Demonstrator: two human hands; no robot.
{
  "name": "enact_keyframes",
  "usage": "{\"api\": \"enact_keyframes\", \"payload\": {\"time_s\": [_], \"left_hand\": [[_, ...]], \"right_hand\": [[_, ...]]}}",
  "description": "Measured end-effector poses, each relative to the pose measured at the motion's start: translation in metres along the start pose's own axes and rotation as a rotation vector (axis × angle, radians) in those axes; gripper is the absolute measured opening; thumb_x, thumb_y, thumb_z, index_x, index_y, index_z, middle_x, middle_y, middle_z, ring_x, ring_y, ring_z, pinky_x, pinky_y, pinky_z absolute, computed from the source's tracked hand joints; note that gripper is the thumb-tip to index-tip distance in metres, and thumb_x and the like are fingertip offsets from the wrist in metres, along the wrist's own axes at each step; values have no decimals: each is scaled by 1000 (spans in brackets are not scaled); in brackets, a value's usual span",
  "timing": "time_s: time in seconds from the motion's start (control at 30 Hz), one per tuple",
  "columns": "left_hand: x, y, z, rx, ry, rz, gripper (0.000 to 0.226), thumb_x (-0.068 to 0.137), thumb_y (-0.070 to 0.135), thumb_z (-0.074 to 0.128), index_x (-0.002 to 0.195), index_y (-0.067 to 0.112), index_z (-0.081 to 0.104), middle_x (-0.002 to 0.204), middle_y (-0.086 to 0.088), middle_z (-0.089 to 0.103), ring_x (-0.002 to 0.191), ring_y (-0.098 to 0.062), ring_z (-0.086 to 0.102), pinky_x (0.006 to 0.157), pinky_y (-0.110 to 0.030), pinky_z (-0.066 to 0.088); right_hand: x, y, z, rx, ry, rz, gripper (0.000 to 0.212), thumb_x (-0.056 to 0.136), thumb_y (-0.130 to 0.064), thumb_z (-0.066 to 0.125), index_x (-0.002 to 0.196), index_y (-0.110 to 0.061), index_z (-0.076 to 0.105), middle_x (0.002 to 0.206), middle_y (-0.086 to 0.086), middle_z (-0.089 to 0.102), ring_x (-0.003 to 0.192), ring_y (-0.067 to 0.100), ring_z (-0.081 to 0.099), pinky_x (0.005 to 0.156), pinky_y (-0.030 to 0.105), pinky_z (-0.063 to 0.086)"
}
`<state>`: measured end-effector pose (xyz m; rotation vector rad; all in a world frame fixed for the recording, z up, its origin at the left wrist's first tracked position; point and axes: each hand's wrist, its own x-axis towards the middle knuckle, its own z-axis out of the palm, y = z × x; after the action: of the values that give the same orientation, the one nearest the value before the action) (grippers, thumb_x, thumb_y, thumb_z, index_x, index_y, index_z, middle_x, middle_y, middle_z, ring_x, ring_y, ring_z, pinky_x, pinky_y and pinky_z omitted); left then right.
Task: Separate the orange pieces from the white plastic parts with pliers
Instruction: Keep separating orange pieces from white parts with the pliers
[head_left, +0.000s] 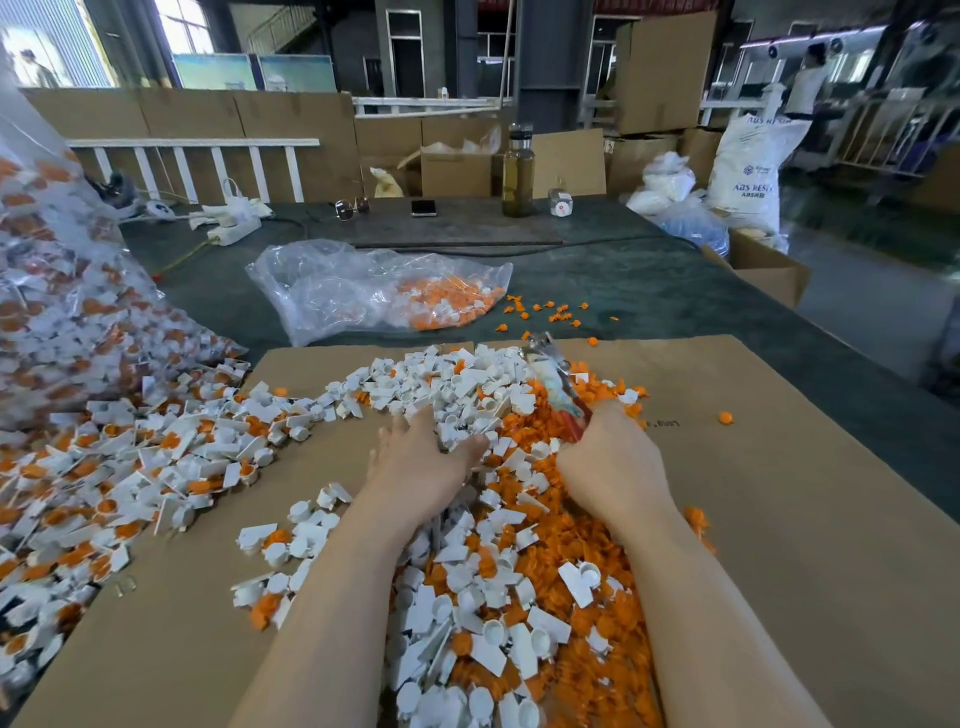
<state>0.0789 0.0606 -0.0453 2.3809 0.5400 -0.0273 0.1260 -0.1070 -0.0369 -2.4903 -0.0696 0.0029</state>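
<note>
Clear bag (332, 291) on table — orange pieces (447, 306) inside.

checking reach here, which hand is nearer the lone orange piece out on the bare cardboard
Right. The right hand, gripping the pliers, lies just left of the lone orange piece; the left hand is farther left, resting on the white parts.
</note>
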Motion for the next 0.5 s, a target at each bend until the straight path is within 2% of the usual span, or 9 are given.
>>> {"api": "enact_keyframes", "payload": {"time_s": [0.1, 0.17, 0.23, 0.33, 0.4, 0.47, 0.5], "left_hand": [[-1, 1, 2, -17, -9, 40, 83, 94, 61, 49, 159, 23, 14, 166, -8, 11, 153, -27, 8, 123, -52, 14], [-1, 2, 2, -40, -16, 54, 85, 93, 61, 52, 159, 24, 13, 166, -7, 12, 152, -28, 14, 122, -52, 18], [-2, 1, 2, -76, -23, 64, 87, 91, 60, 57, 159, 26, 14, 166, -6, 14, 151, -29, 19, 120, -53, 23], [-3, -1, 1, -138, -39, 74, 91, 87, 57, 65, 158, 28, 17, 165, -3, 17, 150, -28, 20, 119, -53, 26], [-4, -1, -1, -177, -55, 87, 94, 82, 54, 72, 157, 30, 20, 165, -2, 18, 151, -26, 20, 119, -53, 25], [-4, -1, -3, -205, -70, 102, 99, 77, 51, 79, 156, 32, 23, 164, 0, 20, 150, -24, 22, 119, -52, 26], [-4, -2, -4, -215, -77, 106, 100, 74, 50, 81, 155, 33, 24, 164, 1, 21, 149, -23, 23, 119, -51, 27]], "right_hand": [[1, -3, 6, 63, -61, -96, 21, 87, -18, 54, 106, -17, 44, 82, -3, 54, 71, 15, 56, 54, 29, 40], [1, -5, 8, 127, -101, -142, 29, 88, -17, 54, 115, -19, 44, 87, -6, 53, 80, 18, 59, 62, 31, 45], [1, -6, 10, 226, -130, -182, 34, 89, -12, 53, 122, -17, 47, 90, -6, 55, 75, 13, 58, 57, 24, 42], [0, -9, 9, 385, -154, -221, 30, 89, -4, 50, 109, -26, 53, 95, -8, 60, 66, 6, 56, 50, 18, 40], [-1, -10, 7, 453, -143, -238, 33, 89, -1, 48, 96, -34, 50, 103, -14, 61, 78, 3, 60, 54, 13, 43], [-1, -10, 4, 478, -119, -253, 33, 90, -1, 47, 97, -33, 49, 105, -19, 61, 84, -1, 60, 58, 12, 43], [-1, -9, 4, 479, -103, -262, 33, 90, -1, 48, 101, -32, 49, 105, -20, 60, 80, -3, 60, 56, 12, 42]]}}
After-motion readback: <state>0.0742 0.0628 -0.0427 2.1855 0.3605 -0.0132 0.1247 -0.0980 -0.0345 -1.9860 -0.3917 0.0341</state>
